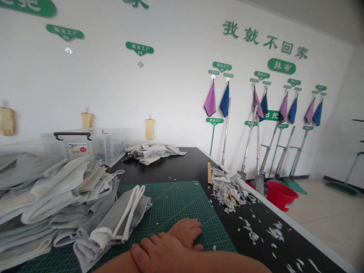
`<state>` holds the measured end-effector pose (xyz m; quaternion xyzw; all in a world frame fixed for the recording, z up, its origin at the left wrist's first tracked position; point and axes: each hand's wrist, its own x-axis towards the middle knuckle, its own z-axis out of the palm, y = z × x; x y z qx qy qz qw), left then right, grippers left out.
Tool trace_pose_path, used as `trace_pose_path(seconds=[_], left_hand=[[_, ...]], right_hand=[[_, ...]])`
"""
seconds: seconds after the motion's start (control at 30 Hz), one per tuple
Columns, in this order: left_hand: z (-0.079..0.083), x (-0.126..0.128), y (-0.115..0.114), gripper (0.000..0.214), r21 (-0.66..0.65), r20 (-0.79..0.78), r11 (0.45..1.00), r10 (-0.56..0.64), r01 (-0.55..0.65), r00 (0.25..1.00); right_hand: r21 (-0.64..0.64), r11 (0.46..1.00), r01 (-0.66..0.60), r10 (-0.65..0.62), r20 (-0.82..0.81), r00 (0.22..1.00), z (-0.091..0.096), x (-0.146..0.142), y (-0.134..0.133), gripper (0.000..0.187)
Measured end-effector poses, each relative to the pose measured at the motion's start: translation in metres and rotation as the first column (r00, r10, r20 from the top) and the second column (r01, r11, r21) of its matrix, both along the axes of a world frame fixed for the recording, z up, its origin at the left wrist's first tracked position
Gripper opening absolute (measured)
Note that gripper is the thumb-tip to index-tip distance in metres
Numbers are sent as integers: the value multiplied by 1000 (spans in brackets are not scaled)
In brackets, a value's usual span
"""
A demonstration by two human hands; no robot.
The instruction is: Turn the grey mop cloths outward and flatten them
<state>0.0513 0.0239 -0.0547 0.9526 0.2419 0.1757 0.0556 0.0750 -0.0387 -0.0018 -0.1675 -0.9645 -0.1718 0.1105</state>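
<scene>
My left hand [184, 232] rests on the green cutting mat [170, 201], fingers pointing right and touching nothing else. My right hand [159, 252] lies across my left forearm, fingers spread, holding nothing. Just left of both hands, a folded grey cloth with white binding [113, 223] sits on the mat's edge. Behind it rises a large heap of grey and white cloth pieces [54, 197]. White fabric scraps [227, 189] lie in a mound on the black table [182, 163], right of the mat.
A wooden ruler [209, 172] stands by the scraps. Another cloth pile [150, 153] lies at the table's far end, beside a clear plastic box [85, 146]. A red bucket [280, 194] sits on the floor beyond the table's right edge. Mops lean against the wall.
</scene>
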Motion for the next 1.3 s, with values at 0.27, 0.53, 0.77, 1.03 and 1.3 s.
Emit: trace_pose_path(seconds=[0.27, 0.53, 0.77, 1.03, 1.3], left_hand=[[1, 1, 0, 48, -2, -11, 1000, -3, 3, 1000], [1, 0, 1, 49, -16, -12, 1000, -4, 3, 1000], [1, 0, 0, 49, -20, -16, 1000, -7, 6, 1000], [2, 0, 1, 48, -15, -31, 1000, 2, -3, 1000], [1, 0, 0, 48, -27, -24, 1000, 6, -7, 1000]], right_hand=[[0, 1000, 11, -11, -11, 1000, -4, 0, 0, 33], [10, 1000, 9, -9, -18, 1000, -4, 0, 1, 34], [2, 1000, 4, -4, -17, 1000, -4, 0, 2, 35], [4, 1000, 6, -6, -10, 1000, -4, 0, 1, 38], [11, 1000, 11, -11, -7, 1000, -5, 0, 2, 33]])
